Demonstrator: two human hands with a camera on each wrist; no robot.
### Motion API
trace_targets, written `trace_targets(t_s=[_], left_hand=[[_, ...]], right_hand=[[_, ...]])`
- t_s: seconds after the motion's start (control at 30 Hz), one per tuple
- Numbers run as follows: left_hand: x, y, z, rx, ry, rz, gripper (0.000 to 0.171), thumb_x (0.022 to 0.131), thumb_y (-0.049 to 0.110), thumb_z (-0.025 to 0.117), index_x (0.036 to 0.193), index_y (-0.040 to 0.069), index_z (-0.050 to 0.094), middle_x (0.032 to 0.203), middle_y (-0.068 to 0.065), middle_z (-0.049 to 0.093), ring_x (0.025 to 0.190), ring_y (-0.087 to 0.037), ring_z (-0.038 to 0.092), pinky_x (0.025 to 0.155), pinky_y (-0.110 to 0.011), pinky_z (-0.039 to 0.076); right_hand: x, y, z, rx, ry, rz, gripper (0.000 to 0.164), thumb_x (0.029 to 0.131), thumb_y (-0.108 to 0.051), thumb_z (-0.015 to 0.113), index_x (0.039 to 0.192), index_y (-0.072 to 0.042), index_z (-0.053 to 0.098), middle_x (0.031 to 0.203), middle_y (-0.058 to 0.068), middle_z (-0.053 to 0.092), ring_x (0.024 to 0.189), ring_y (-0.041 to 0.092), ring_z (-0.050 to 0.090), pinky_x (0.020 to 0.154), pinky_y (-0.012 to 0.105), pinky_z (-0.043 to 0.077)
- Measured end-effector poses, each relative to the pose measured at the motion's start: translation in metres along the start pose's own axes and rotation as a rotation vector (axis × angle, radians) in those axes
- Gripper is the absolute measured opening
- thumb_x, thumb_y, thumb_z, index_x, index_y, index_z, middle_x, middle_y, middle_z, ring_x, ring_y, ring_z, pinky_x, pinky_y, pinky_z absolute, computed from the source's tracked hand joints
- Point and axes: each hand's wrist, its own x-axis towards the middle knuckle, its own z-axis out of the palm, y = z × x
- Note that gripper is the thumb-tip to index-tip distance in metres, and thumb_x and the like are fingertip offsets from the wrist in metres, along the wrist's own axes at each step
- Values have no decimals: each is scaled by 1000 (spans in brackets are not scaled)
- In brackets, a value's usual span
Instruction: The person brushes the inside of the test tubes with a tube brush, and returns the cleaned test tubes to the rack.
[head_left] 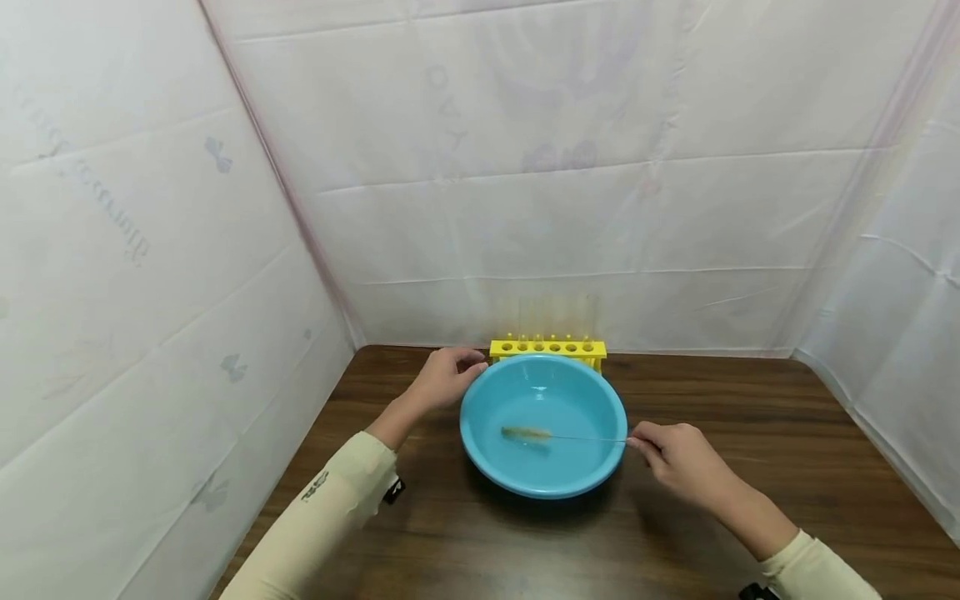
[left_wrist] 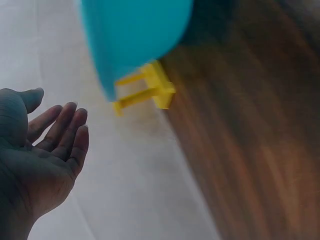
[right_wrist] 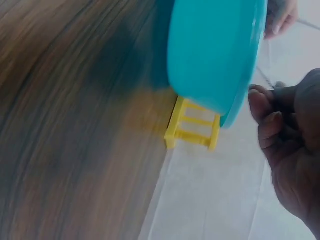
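The left hand, fingers loosely bent and empty, is beside the blue basin (a yellow rack stands past those fingers), over which a brush extends leftward from the right hand, whose fingers pinch its thin handle.

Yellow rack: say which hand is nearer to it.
Left. The left hand is beside the left end of the yellow rack; the right hand is farther off, at the right side of the blue basin.
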Motion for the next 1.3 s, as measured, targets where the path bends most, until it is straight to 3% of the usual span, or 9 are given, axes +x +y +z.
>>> trace_targets(t_s=[0.1,0.27,0.5,0.7,0.87,1.03,1.17,1.3], left_hand=[[-3,-12,2,-5,-13,-48,36,108,31,64,133,6,73,124,-9,77,108,-21,72,89,-39,64],[-4,-24,3,-22,15,-66,33,109,31,64,130,9,75,123,-7,78,108,-21,72,88,-39,63],[1,-25,5,-33,34,-53,34,108,32,65,130,7,75,123,-9,78,107,-23,72,88,-40,63],[11,-19,12,-34,32,-47,38,108,32,66,134,5,73,128,-11,77,113,-26,73,94,-43,63],[30,-6,15,-33,20,-58,41,108,28,66,140,3,68,132,-14,75,119,-28,72,99,-44,62],[59,15,21,-7,-10,-67,48,109,27,64,148,0,60,139,-17,71,127,-32,70,105,-48,60],[80,30,26,-1,-81,-119,58,109,28,64,158,2,49,151,-19,62,139,-36,63,112,-51,56],[93,36,31,-24,-158,-185,58,110,26,62,160,4,45,154,-21,59,141,-39,61,112,-53,55]], right_hand=[[-4,7,-1,3,80,-39,25,96,0,75,84,-21,68,64,-16,55,56,-12,40,49,17,40],[-10,16,-9,62,146,6,29,99,1,71,84,-24,66,65,-19,55,54,-9,47,48,17,43],[-14,23,-17,73,172,29,28,101,1,68,85,-22,66,64,-13,57,54,-8,50,49,16,43],[-16,25,-21,71,185,57,31,102,-1,69,82,-24,64,64,-19,54,52,-7,49,48,17,42],[-19,28,-26,83,201,93,32,103,-4,69,79,-25,63,63,-18,54,51,-4,50,48,18,42],[-23,31,-27,102,227,109,30,103,-3,68,81,-24,65,62,-18,55,48,1,53,46,18,42],[-24,30,-27,152,238,117,30,103,-1,67,82,-21,66,62,-15,57,48,4,54,46,18,42],[-20,27,-29,194,236,133,27,105,-2,65,84,-19,67,62,-12,59,48,7,55,46,20,43]])
